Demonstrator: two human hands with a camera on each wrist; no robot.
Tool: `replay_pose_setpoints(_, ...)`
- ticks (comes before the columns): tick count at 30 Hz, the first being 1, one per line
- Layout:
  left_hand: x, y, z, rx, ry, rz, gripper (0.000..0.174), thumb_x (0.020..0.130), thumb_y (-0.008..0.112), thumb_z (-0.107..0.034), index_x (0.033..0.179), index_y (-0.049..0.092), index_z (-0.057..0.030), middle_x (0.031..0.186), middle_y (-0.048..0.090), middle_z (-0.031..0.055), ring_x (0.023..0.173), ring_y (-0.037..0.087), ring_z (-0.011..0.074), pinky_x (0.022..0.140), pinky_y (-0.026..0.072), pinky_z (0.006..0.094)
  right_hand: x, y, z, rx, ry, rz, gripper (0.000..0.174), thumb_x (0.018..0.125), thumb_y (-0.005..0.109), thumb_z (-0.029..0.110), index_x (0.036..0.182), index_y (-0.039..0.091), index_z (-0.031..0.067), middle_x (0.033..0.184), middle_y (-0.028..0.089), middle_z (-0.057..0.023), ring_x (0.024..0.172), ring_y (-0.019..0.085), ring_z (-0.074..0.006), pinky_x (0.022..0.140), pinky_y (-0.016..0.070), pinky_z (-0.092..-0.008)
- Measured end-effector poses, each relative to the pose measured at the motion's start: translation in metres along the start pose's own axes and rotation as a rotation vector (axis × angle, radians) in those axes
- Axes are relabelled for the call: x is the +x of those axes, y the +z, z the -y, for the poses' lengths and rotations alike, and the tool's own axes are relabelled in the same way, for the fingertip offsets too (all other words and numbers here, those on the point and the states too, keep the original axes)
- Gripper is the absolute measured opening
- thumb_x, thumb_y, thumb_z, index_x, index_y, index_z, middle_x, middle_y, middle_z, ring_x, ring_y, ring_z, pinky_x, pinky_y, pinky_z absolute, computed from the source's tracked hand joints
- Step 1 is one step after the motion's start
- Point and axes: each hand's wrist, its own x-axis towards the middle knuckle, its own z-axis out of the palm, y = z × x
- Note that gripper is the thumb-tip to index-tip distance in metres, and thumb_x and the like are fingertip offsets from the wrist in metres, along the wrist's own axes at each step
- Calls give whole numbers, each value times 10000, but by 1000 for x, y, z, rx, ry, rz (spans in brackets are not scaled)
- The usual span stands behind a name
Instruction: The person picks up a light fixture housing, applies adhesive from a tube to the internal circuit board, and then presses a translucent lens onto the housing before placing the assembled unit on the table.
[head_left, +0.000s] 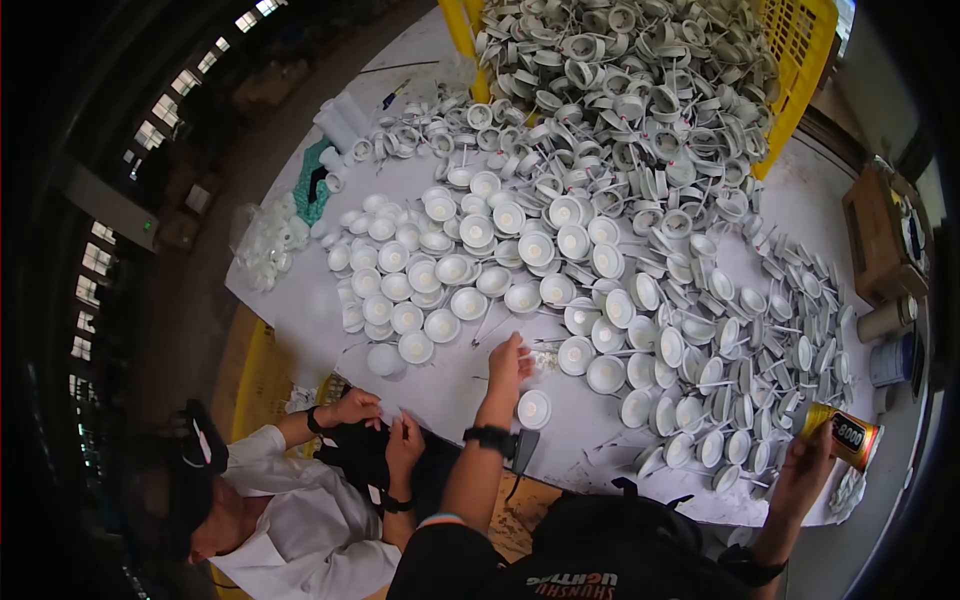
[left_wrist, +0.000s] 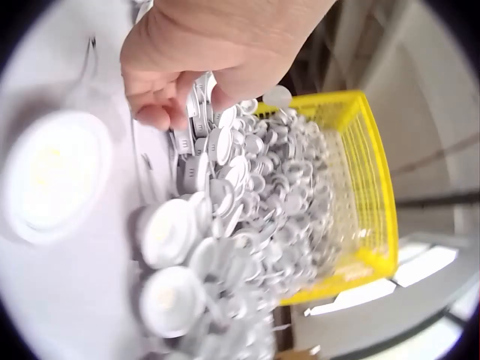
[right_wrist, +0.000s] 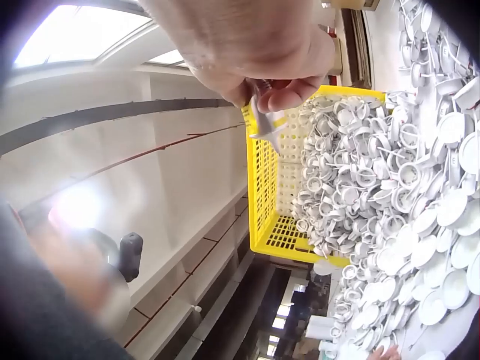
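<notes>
My left hand (head_left: pixel 510 365) reaches over the table beside the white round lamps (head_left: pixel 575 355). In the left wrist view its fingers (left_wrist: pixel 154 116) are loosely bent, with a gap to the thumb and nothing plainly held. One separate lamp (head_left: pixel 535 409) lies face up near my left wrist. At the right table edge my right hand (head_left: pixel 803 465) holds a yellow-and-black glue tube (head_left: pixel 848 437) marked 8000. In the right wrist view a pale, pointed end (right_wrist: pixel 268 129) pokes out from the pinching fingers; the hand hides the rest.
A yellow crate (head_left: pixel 800 75) heaped with lamp housings stands at the back. Many lamps with wires cover the table (head_left: pixel 440 385). Another person (head_left: pixel 290 490) sits at the left, both hands raised. A cardboard box (head_left: pixel 880 235) and a blue can (head_left: pixel 890 362) line the right side.
</notes>
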Motion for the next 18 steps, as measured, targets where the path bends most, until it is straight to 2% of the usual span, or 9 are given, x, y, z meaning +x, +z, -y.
replay_pose_setpoints(2,35,16,-2,-200,-79,-60,349,695,566,-386,725,479,-50,581,449,19,485,462,142,419,392,255,1,5,-6,-42,7,25,173,792,510,199,906,459,79,729,463,19,546,369,-38,500,324,-163)
replay_pose_setpoints(5,60,31,-11,-167,-90,-101,355,674,590,-385,632,439,-67,543,432,18,436,442,139,401,403,263,-2,19,-5,-73,17,9,172,792,509,200,905,459,79,719,464,23,544,372,-37,497,321,-161)
replay_pose_setpoints(8,89,37,-3,-102,-46,-181,386,674,592,-378,651,433,-26,533,433,48,398,446,143,340,411,269,-4,24,-4,-94,38,-20,155,796,502,192,897,459,83,712,468,24,542,381,-35,488,322,-161)
replay_pose_setpoints(9,88,38,-5,-43,-20,-187,361,672,587,-350,634,435,-25,532,432,48,399,453,143,334,417,274,0,16,-3,-116,71,67,142,797,500,187,893,460,89,719,477,21,547,390,-34,475,317,-160)
replay_pose_setpoints(12,76,31,-5,1,-9,-229,323,671,572,-316,639,436,-25,531,432,46,393,448,144,327,413,272,1,12,-4,-64,66,67,191,797,494,164,953,424,80,783,479,9,575,403,-41,490,334,-159)
replay_pose_setpoints(14,61,22,-4,34,25,-235,301,662,560,-307,653,442,-31,531,430,40,410,450,141,357,427,287,-1,16,0,-56,54,50,177,795,495,161,935,423,82,766,479,10,561,402,-38,472,325,-160)
replay_pose_setpoints(16,37,15,-4,-134,-6,-129,266,673,564,-284,694,445,-47,608,459,42,540,497,157,500,447,297,0,13,2,-34,87,131,139,793,506,175,899,467,95,750,492,27,578,417,-31,483,330,-154)
replay_pose_setpoints(17,23,14,-5,-135,5,-133,266,673,564,-284,694,445,-47,608,459,42,540,497,157,500,447,297,-1,15,3,-25,90,124,136,793,506,174,903,469,104,755,491,32,595,428,-27,492,335,-151)
replay_pose_setpoints(18,4,16,-7,-268,-44,0,264,686,544,-264,753,455,-24,677,485,68,628,519,181,550,448,293,-2,16,4,-14,95,132,136,793,506,174,903,469,104,755,491,32,595,428,-27,492,335,-151)
